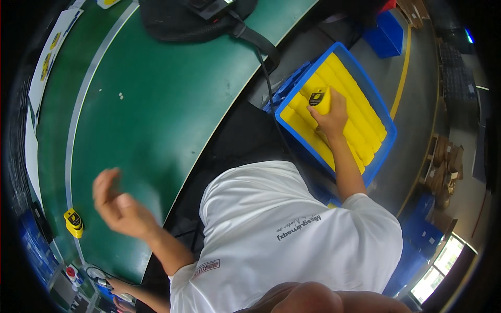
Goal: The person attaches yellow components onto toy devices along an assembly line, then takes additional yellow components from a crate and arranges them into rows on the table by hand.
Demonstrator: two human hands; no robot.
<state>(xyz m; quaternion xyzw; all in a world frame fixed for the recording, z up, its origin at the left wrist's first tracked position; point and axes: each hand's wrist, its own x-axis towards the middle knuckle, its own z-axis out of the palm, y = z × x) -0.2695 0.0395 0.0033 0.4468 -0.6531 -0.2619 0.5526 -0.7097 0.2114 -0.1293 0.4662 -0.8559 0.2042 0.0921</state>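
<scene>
My right hand [334, 116] reaches over the blue bin [382, 112] on the right, its fingers wrapped round a small yellow case with a black label [320, 100]. Beneath it, rows of similar yellow pieces [360, 112] fill the bin, packed tightly side by side. My left hand [122, 211] hovers above the green table [156, 94], fingers loosely bent and apart, with nothing in it. Farther left, a yellow and black case [74, 223] of similar look lies beside the grey strip along the table.
A black bag [172, 23] with a strap lies at the table's far end; a dark cable hangs between table and bin. Another person's hand [122, 289] works at the lower left. A second blue bin [385, 34] stands beyond, and cardboard [443, 167] is stacked at right.
</scene>
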